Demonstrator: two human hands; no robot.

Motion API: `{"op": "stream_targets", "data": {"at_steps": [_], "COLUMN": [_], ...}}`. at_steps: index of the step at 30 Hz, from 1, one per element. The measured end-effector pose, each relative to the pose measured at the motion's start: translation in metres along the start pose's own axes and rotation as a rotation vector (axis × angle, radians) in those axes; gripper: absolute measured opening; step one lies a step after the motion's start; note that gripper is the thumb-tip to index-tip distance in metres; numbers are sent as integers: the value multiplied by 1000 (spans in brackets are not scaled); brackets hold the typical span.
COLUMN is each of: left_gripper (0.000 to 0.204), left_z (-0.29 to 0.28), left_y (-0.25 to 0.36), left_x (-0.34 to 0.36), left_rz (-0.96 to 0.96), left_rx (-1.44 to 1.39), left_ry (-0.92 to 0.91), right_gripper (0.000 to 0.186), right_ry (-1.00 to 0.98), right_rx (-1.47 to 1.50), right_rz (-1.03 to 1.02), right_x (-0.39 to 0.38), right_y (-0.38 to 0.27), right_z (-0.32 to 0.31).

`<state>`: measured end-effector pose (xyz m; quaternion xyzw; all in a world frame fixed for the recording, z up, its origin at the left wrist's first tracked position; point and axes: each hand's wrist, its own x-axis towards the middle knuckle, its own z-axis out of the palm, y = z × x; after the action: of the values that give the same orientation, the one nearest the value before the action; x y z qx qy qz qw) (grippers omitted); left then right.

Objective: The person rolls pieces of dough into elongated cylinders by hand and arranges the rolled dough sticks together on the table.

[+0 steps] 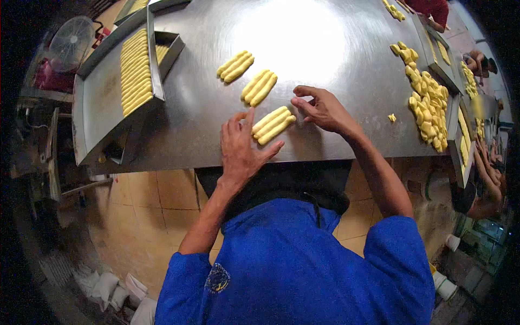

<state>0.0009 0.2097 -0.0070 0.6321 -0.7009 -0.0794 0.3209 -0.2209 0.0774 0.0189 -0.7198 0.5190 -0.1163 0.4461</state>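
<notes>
Three yellow dough sticks (273, 125) lie side by side near the front edge of the steel table. My left hand (239, 146) is at their left end, thumb and fingers spread, close against the dough; I cannot tell whether it touches. Just off their right end, my right hand (326, 111) hovers with thumb and forefinger apart and nothing between them. Beyond the hands lie two more small groups of dough sticks, a nearer one (259, 88) and a farther one (235, 66).
On the left, a metal tray (97, 86) carries a long row of dough sticks (136, 73). At right are a heap of dough pieces (428, 108), a small scrap (392, 117) and more trays (461, 168). Other people work along the right side. A fan (71, 43) stands far left.
</notes>
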Motion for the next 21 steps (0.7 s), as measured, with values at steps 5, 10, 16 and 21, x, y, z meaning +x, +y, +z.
{"op": "stream_targets", "data": {"at_steps": [5, 10, 16, 21], "left_gripper": [81, 78, 70, 59], "left_z": [38, 15, 19, 34], "left_y": [-28, -13, -25, -20], "left_x": [-14, -6, -28, -27], "left_rz": [-39, 18, -12, -26], "left_rx": [-54, -107, -202, -221], "left_ry": [-197, -95, 50, 103], "right_gripper": [44, 35, 49, 66], "right_ry": [63, 490, 855, 1199], "right_rx": [113, 340, 191, -257], "right_rz": [21, 183, 315, 810], "right_x": [-37, -44, 24, 95], "right_y": [37, 98, 230, 275], "right_z": [-15, -100, -206, -278]}}
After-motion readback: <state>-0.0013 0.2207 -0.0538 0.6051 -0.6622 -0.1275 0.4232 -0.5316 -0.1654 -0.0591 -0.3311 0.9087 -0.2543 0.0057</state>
